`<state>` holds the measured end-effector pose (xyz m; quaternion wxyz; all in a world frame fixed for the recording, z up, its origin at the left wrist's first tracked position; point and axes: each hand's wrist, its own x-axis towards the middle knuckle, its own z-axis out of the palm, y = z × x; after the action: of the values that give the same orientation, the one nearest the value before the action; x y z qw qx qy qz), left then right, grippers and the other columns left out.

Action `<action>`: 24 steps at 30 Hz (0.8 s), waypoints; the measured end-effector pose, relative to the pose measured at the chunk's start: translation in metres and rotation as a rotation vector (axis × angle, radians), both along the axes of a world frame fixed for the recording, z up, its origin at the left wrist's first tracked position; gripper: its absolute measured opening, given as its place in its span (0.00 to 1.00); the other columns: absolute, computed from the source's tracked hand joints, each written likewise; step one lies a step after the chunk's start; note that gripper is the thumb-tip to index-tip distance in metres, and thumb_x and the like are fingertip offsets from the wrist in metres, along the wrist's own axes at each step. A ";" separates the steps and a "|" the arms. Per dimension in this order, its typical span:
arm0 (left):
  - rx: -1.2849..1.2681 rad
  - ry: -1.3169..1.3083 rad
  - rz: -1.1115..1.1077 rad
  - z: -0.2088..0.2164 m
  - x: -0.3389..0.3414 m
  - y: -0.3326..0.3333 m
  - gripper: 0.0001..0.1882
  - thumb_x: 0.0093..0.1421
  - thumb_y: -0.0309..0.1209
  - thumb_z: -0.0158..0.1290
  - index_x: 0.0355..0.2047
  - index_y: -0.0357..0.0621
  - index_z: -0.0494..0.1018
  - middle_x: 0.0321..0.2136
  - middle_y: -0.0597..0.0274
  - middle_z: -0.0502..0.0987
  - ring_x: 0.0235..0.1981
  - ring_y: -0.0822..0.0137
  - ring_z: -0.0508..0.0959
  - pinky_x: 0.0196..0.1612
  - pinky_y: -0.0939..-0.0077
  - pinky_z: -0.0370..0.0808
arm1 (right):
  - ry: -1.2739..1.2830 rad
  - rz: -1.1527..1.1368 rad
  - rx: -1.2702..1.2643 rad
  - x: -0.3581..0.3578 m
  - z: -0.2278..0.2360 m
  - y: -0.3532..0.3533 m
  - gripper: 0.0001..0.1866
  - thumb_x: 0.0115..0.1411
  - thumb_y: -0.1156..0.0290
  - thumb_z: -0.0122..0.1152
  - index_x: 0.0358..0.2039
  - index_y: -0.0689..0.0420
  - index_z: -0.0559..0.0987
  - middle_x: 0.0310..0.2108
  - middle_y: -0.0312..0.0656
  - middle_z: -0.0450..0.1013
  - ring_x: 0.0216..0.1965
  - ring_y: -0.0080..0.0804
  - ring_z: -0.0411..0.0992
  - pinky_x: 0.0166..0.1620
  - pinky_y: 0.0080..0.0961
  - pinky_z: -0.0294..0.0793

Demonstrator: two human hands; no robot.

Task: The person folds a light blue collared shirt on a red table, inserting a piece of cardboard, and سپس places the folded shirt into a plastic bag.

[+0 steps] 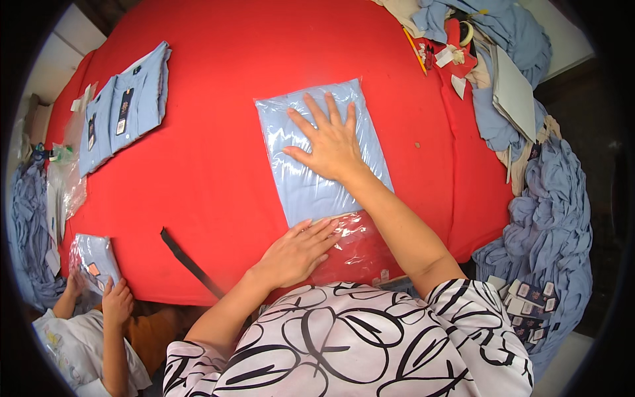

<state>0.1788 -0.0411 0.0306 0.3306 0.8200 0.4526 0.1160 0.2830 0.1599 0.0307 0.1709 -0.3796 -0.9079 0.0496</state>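
Note:
A folded light-blue garment (301, 178) lies flat inside a clear plastic bag (360, 241) on the red-covered table. My right hand (327, 142) rests palm down on the bag's upper half, fingers spread wide. Below it, my left hand (291, 251) lies flat across the bag near the garment's lower edge, its fingers stretched out and fairly close together. The bag's loose end, with nothing blue in it, reaches toward my body. Both hands press on the plastic and grip nothing.
Folded blue garments with dark tags (129, 109) lie at the left, beside clear bags (71, 165). Another person's hands (116, 301) hold a bagged garment (96, 258). A black strap (188, 261) crosses the near edge. Blue garments (552, 205), white boards (512, 86) and a pencil (415, 51) are at right.

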 end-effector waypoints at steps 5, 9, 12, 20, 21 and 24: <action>-0.185 -0.067 -0.031 0.011 -0.001 0.015 0.27 0.73 0.43 0.32 0.68 0.46 0.57 0.71 0.56 0.50 0.73 0.63 0.46 0.73 0.60 0.40 | 0.767 0.164 -0.397 0.044 -0.018 0.039 0.27 0.64 0.64 0.56 0.65 0.44 0.68 0.70 0.46 0.54 0.71 0.48 0.47 0.71 0.46 0.46; -0.244 -0.173 0.003 0.006 -0.009 0.010 0.28 0.74 0.45 0.30 0.69 0.47 0.57 0.71 0.57 0.50 0.73 0.62 0.45 0.74 0.61 0.37 | 0.378 -0.044 -0.474 0.158 0.056 -0.006 0.27 0.57 0.83 0.49 0.56 0.52 0.77 0.66 0.48 0.60 0.70 0.47 0.51 0.70 0.38 0.53; -0.275 -0.233 -0.013 0.003 -0.010 0.012 0.28 0.74 0.45 0.31 0.69 0.47 0.57 0.71 0.57 0.51 0.73 0.62 0.45 0.74 0.60 0.36 | 0.107 -0.108 -0.329 0.245 0.026 -0.070 0.32 0.48 0.87 0.46 0.56 0.54 0.75 0.65 0.48 0.60 0.69 0.49 0.53 0.70 0.40 0.53; -0.419 -0.334 0.006 0.011 -0.012 0.015 0.28 0.74 0.46 0.29 0.68 0.49 0.57 0.71 0.59 0.52 0.73 0.62 0.44 0.74 0.59 0.33 | 0.386 -0.210 -0.252 0.225 -0.006 -0.143 0.25 0.46 0.79 0.62 0.49 0.57 0.78 0.60 0.51 0.63 0.65 0.56 0.54 0.67 0.47 0.56; -0.438 -0.343 0.008 0.010 -0.013 0.015 0.28 0.74 0.46 0.29 0.69 0.49 0.57 0.71 0.58 0.51 0.74 0.62 0.43 0.74 0.59 0.33 | 0.406 -0.178 -0.251 0.219 -0.006 -0.138 0.21 0.48 0.79 0.64 0.46 0.58 0.79 0.59 0.50 0.65 0.64 0.53 0.57 0.65 0.45 0.59; -0.489 -0.359 0.033 0.009 -0.015 0.016 0.29 0.74 0.48 0.29 0.69 0.49 0.57 0.71 0.58 0.50 0.74 0.62 0.41 0.74 0.60 0.33 | 0.570 -0.124 -0.342 0.206 0.001 -0.116 0.12 0.52 0.77 0.66 0.38 0.61 0.82 0.52 0.47 0.71 0.58 0.45 0.65 0.59 0.38 0.66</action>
<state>0.1635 -0.0248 0.0394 0.5909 0.6752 0.4145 0.1520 0.4890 0.0443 0.0322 0.3545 -0.4282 -0.7772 0.2946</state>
